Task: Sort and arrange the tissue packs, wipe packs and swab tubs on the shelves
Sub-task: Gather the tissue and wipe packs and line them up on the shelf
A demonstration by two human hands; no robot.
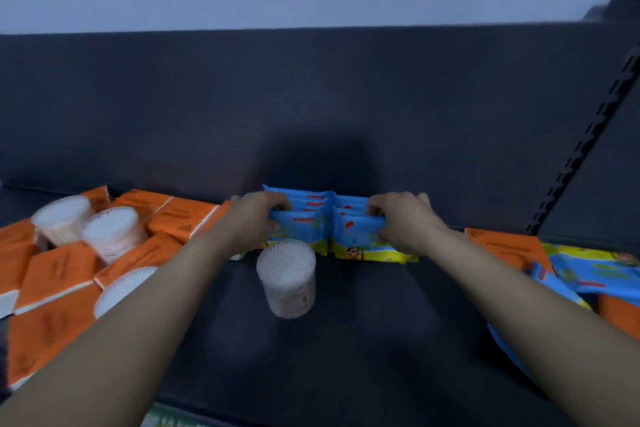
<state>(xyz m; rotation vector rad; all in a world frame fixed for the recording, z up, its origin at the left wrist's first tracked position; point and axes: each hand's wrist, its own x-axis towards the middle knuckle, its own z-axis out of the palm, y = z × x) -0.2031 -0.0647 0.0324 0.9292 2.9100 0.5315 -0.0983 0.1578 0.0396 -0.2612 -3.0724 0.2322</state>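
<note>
Wipe packs: a block of blue wipe packs point(329, 218) stands at 12 o'clock on the dark shelf point(346, 350), close to the back panel, in two groups side by side.
Left hand: the left hand point(254, 218) is at the block's 9 o'clock end, fingers point(280, 206) curled over the pack tops and clamped on them.
Right hand: the right hand point(403, 222) is at the 3 o'clock end, fingers point(375, 210) curled and clamped the same way, so the block is squeezed between both.
Long axis: the row runs 9 to 3 o'clock; each pack stands on a long edge with its printed face toward 6 o'clock, and the front ones lean a little.
Done so far: I'd say only this one row of wipes looks gathered and squared.
Left to do: most of it, by my guess. Orange tissue packs point(52, 274) lie jumbled at 9 o'clock with swab tubs point(114, 232) standing among them, a lone swab tub point(286, 279) stands just in front of the row, and loose wipes point(595, 270) lie at 3 o'clock beside another orange pack point(505, 248).
</note>
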